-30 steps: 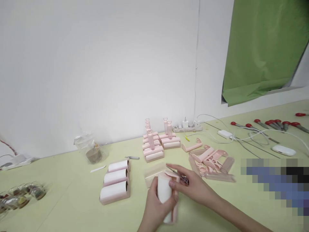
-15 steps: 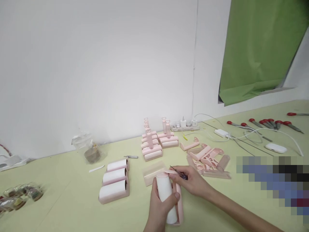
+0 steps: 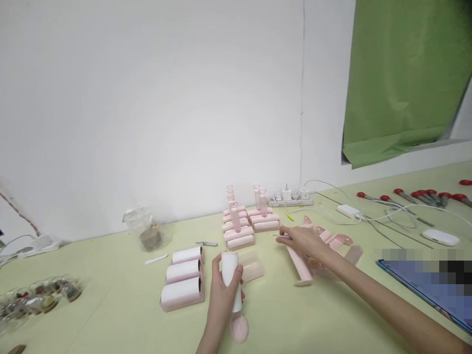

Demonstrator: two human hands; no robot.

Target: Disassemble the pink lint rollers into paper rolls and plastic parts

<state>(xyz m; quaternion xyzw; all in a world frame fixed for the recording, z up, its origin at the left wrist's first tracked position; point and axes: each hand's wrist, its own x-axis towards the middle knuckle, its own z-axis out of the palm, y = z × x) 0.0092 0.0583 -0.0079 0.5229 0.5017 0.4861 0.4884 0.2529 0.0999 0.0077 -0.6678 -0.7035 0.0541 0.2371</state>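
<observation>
My left hand (image 3: pixel 223 290) is wrapped around a white paper roll (image 3: pixel 230 268), held upright and slightly tilted. Just below the roll is a pink oval piece (image 3: pixel 239 328). To the right, my right hand (image 3: pixel 304 243) is closed on a thin metal tool (image 3: pixel 282 236), whose tip points left; its exact kind is unclear. A long pink plastic part (image 3: pixel 300 268) extends from under that hand, and I cannot tell whether the fingers grip it too. Behind the hand lies a pile of pink plastic parts (image 3: pixel 334 239), partly hidden. A clear pinkish cover (image 3: pixel 251 267) lies behind the roll.
White rolls in pink cases (image 3: pixel 182 292) stand left of my left hand. Pink rollers with upright handles (image 3: pixel 239 238) are grouped near the wall. A power strip (image 3: pixel 290 202), cables, red-handled tools (image 3: pixel 424 195), a plastic bag (image 3: pixel 149 236) and a phone-like screen (image 3: pixel 424 290) also occupy the table.
My right hand has moved away from the roll's top, to the right over the pink parts. The long pink part has shifted right from beside the roll. My left hand still holds the roll.
</observation>
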